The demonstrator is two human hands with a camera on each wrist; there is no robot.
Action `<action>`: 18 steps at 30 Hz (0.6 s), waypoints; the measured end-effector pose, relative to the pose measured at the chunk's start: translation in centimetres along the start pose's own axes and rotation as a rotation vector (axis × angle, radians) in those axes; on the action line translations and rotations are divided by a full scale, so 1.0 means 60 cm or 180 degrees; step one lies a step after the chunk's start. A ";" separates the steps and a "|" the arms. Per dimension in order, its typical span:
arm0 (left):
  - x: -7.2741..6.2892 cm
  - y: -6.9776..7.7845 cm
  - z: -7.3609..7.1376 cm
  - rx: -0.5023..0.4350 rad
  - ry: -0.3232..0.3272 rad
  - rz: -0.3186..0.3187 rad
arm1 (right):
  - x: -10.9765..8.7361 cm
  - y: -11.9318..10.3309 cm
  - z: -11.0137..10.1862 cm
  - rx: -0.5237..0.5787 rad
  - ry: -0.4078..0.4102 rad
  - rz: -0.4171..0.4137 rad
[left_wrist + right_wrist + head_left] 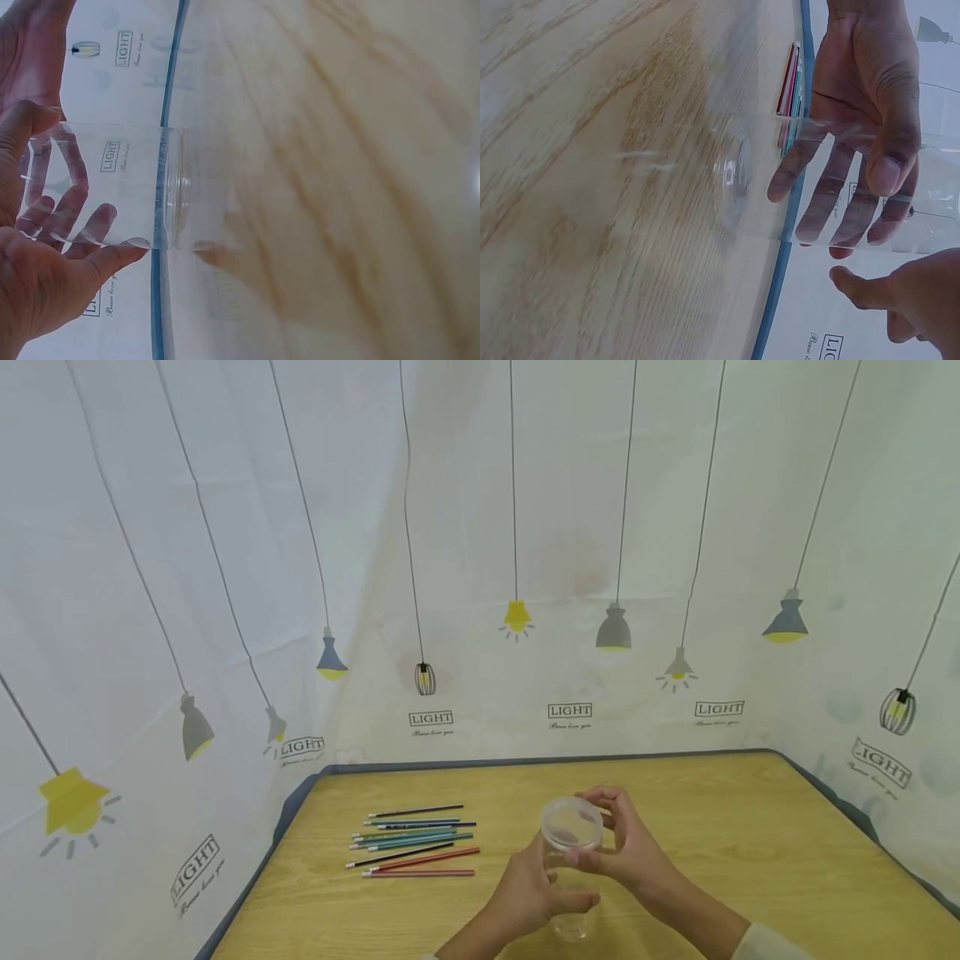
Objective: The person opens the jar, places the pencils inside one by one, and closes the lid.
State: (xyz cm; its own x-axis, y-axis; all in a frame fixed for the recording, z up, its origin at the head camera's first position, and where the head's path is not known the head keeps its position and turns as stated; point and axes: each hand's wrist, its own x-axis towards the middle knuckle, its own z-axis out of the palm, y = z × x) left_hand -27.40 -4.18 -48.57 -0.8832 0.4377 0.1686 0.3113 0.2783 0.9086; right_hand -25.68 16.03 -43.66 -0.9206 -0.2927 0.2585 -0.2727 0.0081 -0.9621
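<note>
A tall clear plastic jar (572, 878) stands upright between both hands, near the front of the table. Its round whitish top (572, 824) faces up; whether that is a lid or a bare rim, I cannot tell. My left hand (525, 885) grips the jar's body, thumb in front and fingers behind, as the right wrist view shows through the plastic with the left hand (862, 97). At the top, my right hand (633, 852) holds the rim between thumb and fingers. The jar's base (177, 187) is close to the tabletop; contact is unclear.
Several pencils (416, 837) in black, blue, teal and red lie side by side on the wooden table (697, 793), left of the hands. White curtains (465, 527) printed with lamps surround the table on the back and both sides.
</note>
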 end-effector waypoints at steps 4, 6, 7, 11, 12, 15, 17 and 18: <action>0.002 -0.002 -0.001 -0.0006 -0.0030 -0.0011 | 0.003 -0.001 0.000 0.0028 -0.0015 0.0026; 0.003 -0.002 -0.002 -0.0015 -0.0052 -0.0009 | 0.003 -0.002 -0.002 0.0062 -0.0066 0.0033; 0.003 -0.003 -0.002 -0.0018 -0.0061 -0.0006 | 0.003 -0.002 -0.003 0.0065 -0.0093 0.0031; 0.004 -0.005 -0.003 -0.0018 -0.0085 -0.0006 | 0.004 -0.001 -0.007 0.0084 -0.0153 0.0032; 0.005 -0.006 -0.003 -0.0023 -0.0091 -0.0001 | 0.005 -0.001 -0.008 0.0080 -0.0156 0.0014; 0.004 -0.007 -0.003 -0.0039 -0.0107 -0.0018 | 0.006 0.003 -0.013 0.0097 -0.0176 -0.0023; 0.003 -0.006 -0.002 -0.0069 -0.0106 -0.0028 | 0.006 0.006 -0.016 0.0098 -0.0189 -0.0113; 0.003 -0.005 -0.002 -0.0081 -0.0104 -0.0030 | 0.006 0.008 -0.017 0.0087 -0.0198 -0.0170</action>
State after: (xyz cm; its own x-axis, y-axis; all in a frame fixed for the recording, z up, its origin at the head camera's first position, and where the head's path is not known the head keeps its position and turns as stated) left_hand -27.70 -4.30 -48.78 -0.8740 0.4630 0.1479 0.2937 0.2607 0.9197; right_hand -26.43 16.90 -43.92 -0.8856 -0.3507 0.3044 -0.3124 -0.0351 -0.9493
